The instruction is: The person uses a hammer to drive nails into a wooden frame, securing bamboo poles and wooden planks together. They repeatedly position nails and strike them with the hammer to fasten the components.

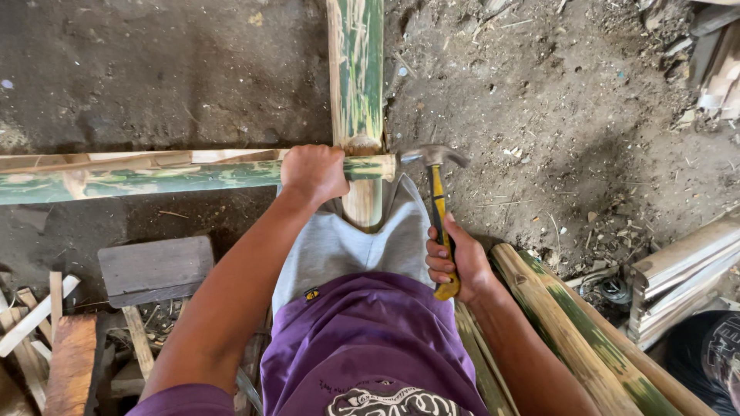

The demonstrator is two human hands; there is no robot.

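The person's left hand [312, 172] is clamped over a green-streaked bamboo pole [146, 179] that runs level across the left half of the frame, its grip closed right around the pole near its right-hand end. A second bamboo pole [356, 69] comes down from the top centre and crosses the first one just beside that hand, its pale lower end resting against the person's grey shorts [339, 246].

The right hand [456, 262], at centre right, grasps a hammer [438, 208] by its yellow-and-black handle, fingers wrapped tight about the lower part. The steel head sits at the cut end of the level pole, touching it or very nearly; I cannot tell which.

Below the level pole, at lower left, a dark flat block of wood [154, 270] lies over pale offcuts. More bamboo poles [570, 331] slant along the lower right, with pale split slats [686, 266] stacked just beyond them. The dirt floor [578, 115] is scattered with chips and shavings.
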